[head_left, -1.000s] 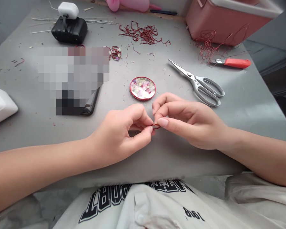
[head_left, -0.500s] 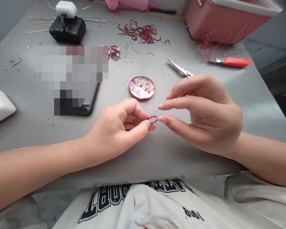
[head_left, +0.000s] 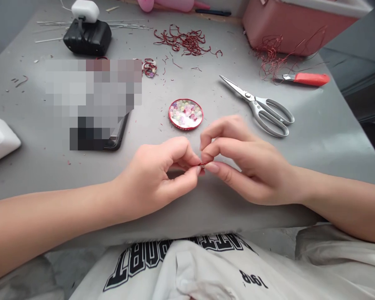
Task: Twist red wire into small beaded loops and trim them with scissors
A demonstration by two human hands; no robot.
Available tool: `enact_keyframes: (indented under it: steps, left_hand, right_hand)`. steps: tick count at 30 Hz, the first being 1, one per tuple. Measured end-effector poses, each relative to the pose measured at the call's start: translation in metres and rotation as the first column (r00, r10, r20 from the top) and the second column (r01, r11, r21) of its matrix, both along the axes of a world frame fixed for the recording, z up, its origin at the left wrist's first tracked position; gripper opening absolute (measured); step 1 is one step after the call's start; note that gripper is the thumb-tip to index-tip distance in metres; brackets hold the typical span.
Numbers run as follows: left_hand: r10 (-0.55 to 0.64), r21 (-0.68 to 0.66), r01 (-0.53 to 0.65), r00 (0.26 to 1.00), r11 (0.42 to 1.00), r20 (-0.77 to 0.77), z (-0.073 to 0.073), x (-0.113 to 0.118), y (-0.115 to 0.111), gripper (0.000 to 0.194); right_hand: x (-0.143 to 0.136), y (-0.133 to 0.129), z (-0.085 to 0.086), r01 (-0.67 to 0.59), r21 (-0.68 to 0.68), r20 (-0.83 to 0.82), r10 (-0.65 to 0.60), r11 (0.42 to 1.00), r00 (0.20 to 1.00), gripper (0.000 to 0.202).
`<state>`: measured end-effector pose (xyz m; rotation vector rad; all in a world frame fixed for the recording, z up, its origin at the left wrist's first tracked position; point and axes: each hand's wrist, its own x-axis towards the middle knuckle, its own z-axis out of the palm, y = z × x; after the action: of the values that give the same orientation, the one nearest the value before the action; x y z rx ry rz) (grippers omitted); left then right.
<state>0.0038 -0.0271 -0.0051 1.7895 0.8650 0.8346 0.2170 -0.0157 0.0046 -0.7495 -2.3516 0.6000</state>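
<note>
Thin dark-red wire piece (head_left: pixel 203 164), pinched by the fingertips of the bare left hand (head_left: pixel 156 175) and bare right hand (head_left: pixel 262 173) near a round, red-rimmed bead dish (head_left: pixel 185 128), probably shapes best under steady left grip, light right pressure.

This looks like a craft work spot, perhaps in a workshop or a home. The gray table (head_left: pixel 156 146) holds beads (head_left: pixel 186 112), scissors (head_left: pixel 253 102) and, at top center, a heap of red wire pieces (head_left: pixel 187 41).
</note>
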Motion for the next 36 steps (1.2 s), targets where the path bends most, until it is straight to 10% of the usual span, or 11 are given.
enact_keyframes:
  steps: [4, 12, 22, 30, 36]
  left_hand:
    - [0.032, -0.044, -0.03, 0.999, 0.999, 0.037, 0.001, 0.0, 0.001, 0.011]
    - [0.089, -0.334, -0.035, 0.985, 0.942, 0.147, 0.003, -0.001, 0.006, 0.014]
    - [0.08, -0.464, 0.01, 0.982, 0.886, 0.173, 0.009, -0.001, 0.008, 0.013]
    - [0.068, -0.382, -0.033, 0.994, 0.924, 0.08, 0.01, -0.001, 0.008, 0.014]
    - [-0.012, -0.257, 0.012, 1.0, 0.966, 0.002, 0.006, -0.004, 0.006, 0.016]
  right_hand:
    - [0.001, 0.007, 0.004, -0.118, -0.386, -0.114, 0.079, 0.915, 0.99, 0.011]
    - [0.002, 0.007, 0.001, 0.033, -0.422, -0.195, -0.127, 0.906, 0.972, 0.011]
    - [-0.001, 0.012, -0.012, -0.11, -0.436, -0.292, -0.025, 0.893, 0.956, 0.017]
    - [-0.002, 0.009, -0.019, 0.081, -0.026, -0.248, -0.085, 0.996, 0.965, 0.01]
    - [0.0, 0.007, -0.013, 0.084, 0.414, -0.068, -0.061, 0.907, 0.996, 0.012]
